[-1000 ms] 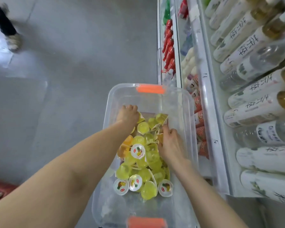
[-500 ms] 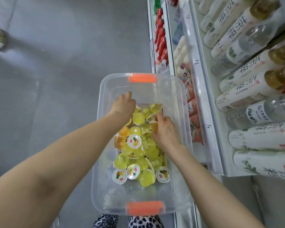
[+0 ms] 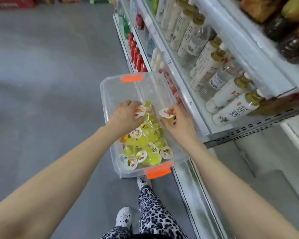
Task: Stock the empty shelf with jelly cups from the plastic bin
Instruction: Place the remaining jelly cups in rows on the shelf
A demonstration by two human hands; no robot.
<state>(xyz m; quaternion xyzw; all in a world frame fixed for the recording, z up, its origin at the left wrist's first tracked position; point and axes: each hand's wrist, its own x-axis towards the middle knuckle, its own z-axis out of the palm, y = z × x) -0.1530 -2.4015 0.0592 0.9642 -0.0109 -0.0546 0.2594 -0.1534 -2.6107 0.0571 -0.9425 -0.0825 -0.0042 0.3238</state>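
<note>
A clear plastic bin [image 3: 110,94] with orange handles stands on the grey floor beside the shelving. Several yellow-green jelly cups [image 3: 145,140] with white printed lids lie heaped in its near half. My left hand [image 3: 126,114] is over the heap and grips a jelly cup [image 3: 139,111] with an orange-printed lid. My right hand [image 3: 178,121] is lifted above the bin's right side and pinches another jelly cup [image 3: 166,115], lid up. A bare white shelf board [image 3: 266,152] lies low on the right, under the bottle rack.
White and clear drink bottles [image 3: 231,90] lie in rows on the rack to the right. Red bottles [image 3: 136,54] stand on the lower shelf beyond the bin. My patterned trouser leg and shoes [image 3: 145,183] are just behind the bin. Open grey floor [image 3: 41,83] spreads left.
Both hands have come up out of the heap, each now holding a jelly cup. The view has tilted up, showing more of the shelves and floor.
</note>
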